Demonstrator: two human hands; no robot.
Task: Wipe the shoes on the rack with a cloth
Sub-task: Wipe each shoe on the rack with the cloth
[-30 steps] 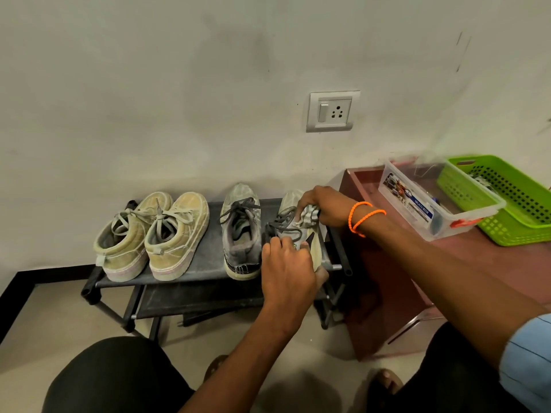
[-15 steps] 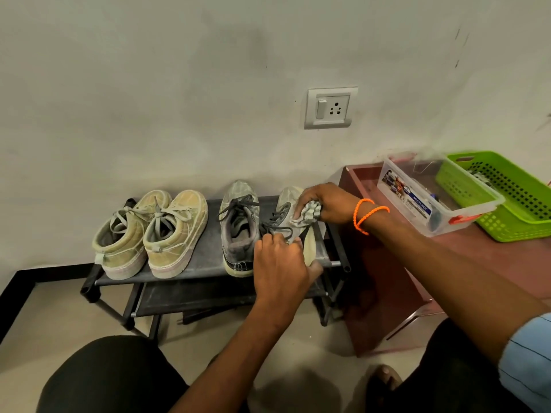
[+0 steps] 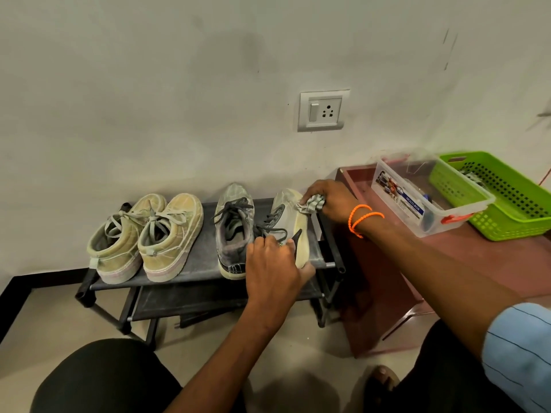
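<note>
Shoes: four on the top shelf of the rack (image 3: 205, 263), two tan ones (image 3: 149, 236) at 9 o'clock of the grey pair. Grey shoe in work (image 3: 290, 225) is the rightmost, tipped on its side, pale sole facing 3 o'clock. Its mate (image 3: 232, 228) sits upright just beside it at 9 o'clock.

Left hand (image 3: 274, 263) grips the heel end, fingers curled over the collar, thumb under the sole edge. Right hand (image 3: 331, 201) has the cloth (image 3: 311, 204) bunched in curled fingers, pressed on the toe at 12 o'clock of the shoe.

Handling guess: light shoe, soft fabric upper that dents, stiffer sole. Heel and sole rim look like the best hold; laces are loose and may snag the cloth. Rack looks light, could shift under a hard push.

Clear box (image 3: 417, 198) and green basket (image 3: 501, 201) at 3 o'clock, well apart.
</note>
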